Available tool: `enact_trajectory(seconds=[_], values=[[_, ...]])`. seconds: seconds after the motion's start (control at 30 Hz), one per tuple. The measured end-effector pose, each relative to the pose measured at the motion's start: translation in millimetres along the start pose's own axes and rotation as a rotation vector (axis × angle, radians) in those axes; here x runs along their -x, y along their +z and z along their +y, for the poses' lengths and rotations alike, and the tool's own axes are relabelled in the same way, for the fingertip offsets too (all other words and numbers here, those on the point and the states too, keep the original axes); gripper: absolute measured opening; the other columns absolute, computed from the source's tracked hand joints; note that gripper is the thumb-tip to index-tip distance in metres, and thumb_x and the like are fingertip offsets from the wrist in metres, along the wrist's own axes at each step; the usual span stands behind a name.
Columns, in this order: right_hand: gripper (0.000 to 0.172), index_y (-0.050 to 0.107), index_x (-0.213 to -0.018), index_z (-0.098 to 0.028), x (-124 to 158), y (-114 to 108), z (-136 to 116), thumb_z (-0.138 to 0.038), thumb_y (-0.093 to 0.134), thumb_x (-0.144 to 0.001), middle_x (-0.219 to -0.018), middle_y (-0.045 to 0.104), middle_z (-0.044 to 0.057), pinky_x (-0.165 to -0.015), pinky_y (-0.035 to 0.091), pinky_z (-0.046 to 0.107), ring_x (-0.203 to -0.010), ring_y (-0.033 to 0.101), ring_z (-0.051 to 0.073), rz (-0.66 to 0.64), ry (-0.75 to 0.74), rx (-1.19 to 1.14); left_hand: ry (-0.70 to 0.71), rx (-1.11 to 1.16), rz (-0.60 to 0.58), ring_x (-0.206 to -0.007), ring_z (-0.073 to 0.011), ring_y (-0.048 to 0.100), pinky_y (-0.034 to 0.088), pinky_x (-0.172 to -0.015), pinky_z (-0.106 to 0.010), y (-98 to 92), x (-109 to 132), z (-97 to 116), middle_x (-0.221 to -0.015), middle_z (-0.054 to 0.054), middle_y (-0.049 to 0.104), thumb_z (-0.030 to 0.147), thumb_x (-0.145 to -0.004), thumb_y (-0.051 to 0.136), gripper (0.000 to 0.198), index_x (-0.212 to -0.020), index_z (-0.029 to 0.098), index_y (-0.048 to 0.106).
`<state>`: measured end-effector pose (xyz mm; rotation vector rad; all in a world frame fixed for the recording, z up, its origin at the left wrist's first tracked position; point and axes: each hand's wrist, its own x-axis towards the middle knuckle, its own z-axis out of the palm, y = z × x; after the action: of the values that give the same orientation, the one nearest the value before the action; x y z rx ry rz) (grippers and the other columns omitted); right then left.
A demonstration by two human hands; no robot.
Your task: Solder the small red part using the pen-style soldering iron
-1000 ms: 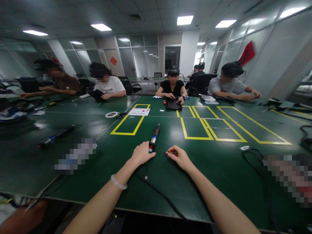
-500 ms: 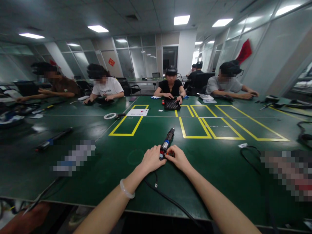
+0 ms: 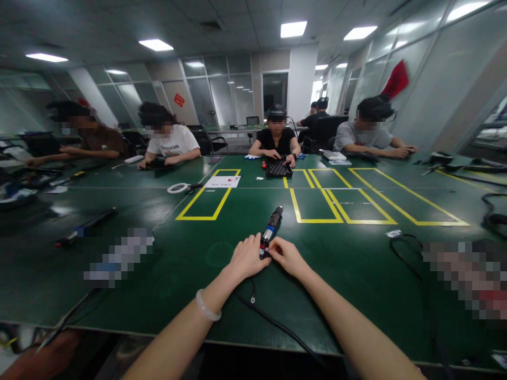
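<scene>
A slim black electric screwdriver lies on the green table in front of me, its tip pointing away. Its inside seems exposed, with a silver and blue motor-like part and red bits near the rear. My left hand is wrapped against the rear left side of it, the thumb across the back end. My right hand pinches at the rear right side; what sits between those fingertips is too small to make out. A black cable with a ring terminal beside it runs below my wrists.
Yellow tape rectangles mark the green table. Another long black tool lies to the left. A white sheet and a white cable coil are farther off. Across the table a person works at a black tray; other people sit alongside.
My right fingers have shifted very slightly at the screwdriver's rear. My left hand and the screwdriver stay in place; the view has moved a little.
</scene>
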<state>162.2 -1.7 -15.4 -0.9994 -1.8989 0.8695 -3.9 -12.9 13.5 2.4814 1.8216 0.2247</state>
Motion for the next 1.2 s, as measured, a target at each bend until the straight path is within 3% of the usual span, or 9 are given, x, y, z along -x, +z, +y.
enact_trajectory(seconds=[0.23, 0.47, 0.67, 1.03, 1.13, 1.2], values=[[0.006, 0.053, -0.089, -0.020, -1, 1, 4, -0.024, 0.049, -0.086, -0.078, 0.057, -0.001, -0.067, 0.041, 0.027, -0.069, 0.053, 0.015, 0.050, 0.014, -0.038, -0.104, -0.007, 0.006, -0.097, -0.0299, 0.058, 0.042, -0.079, -0.039, 0.6, -7, 10, -0.105, -0.015, 0.057, 0.058, -0.082, 0.043, 0.052, -0.117, 0.019, 0.048], [0.006, 0.057, -0.087, -0.019, 0, -4, 2, -0.020, 0.051, -0.085, -0.084, 0.053, 0.002, -0.068, 0.041, 0.027, -0.073, 0.052, 0.015, 0.074, -0.010, 0.095, -0.161, -0.064, -0.009, -0.097, -0.0297, 0.058, 0.044, -0.075, -0.038, -5.7, -9, -15, -0.109, -0.013, 0.054, 0.055, -0.081, 0.046, 0.053, -0.121, 0.021, 0.043], [0.007, 0.058, -0.087, -0.020, 2, -6, 5, -0.019, 0.052, -0.085, -0.091, 0.052, 0.003, -0.067, 0.042, 0.026, -0.074, 0.055, 0.013, 0.020, 0.003, 0.128, -0.247, -0.079, -0.080, -0.099, -0.0309, 0.058, 0.045, -0.077, -0.041, -15.9, -11, -60, -0.113, -0.015, 0.053, 0.061, -0.082, 0.037, 0.059, -0.126, 0.022, 0.041], [0.008, 0.060, -0.087, -0.019, 3, -6, 6, -0.017, 0.052, -0.086, -0.087, 0.052, 0.002, -0.067, 0.041, 0.024, -0.074, 0.053, 0.012, 0.006, -0.012, 0.162, -0.518, -0.095, -0.142, -0.105, -0.0352, 0.057, 0.045, -0.080, -0.045, -28.9, -23, -180, -0.121, -0.020, 0.051, 0.068, -0.080, 0.029, 0.072, -0.131, 0.018, 0.040], [0.007, 0.060, -0.086, -0.019, 3, -6, 6, -0.018, 0.052, -0.086, -0.087, 0.052, 0.002, -0.068, 0.041, 0.024, -0.074, 0.053, 0.012, -0.002, -0.010, 0.169, -0.545, -0.112, -0.128, -0.105, -0.0350, 0.056, 0.046, -0.079, -0.045, -31.9, -25, -196, -0.121, -0.020, 0.050, 0.067, -0.081, 0.029, 0.071, -0.131, 0.018, 0.040], [0.007, 0.060, -0.086, -0.019, 3, -6, 7, -0.018, 0.052, -0.086, -0.088, 0.053, 0.002, -0.068, 0.041, 0.024, -0.075, 0.054, 0.013, -0.005, -0.010, 0.170, -0.522, -0.181, -0.057, -0.105, -0.0349, 0.055, 0.045, -0.080, -0.044, -33.0, -23, -197, -0.121, -0.019, 0.050, 0.065, -0.082, 0.033, 0.067, -0.128, 0.018, 0.045]])
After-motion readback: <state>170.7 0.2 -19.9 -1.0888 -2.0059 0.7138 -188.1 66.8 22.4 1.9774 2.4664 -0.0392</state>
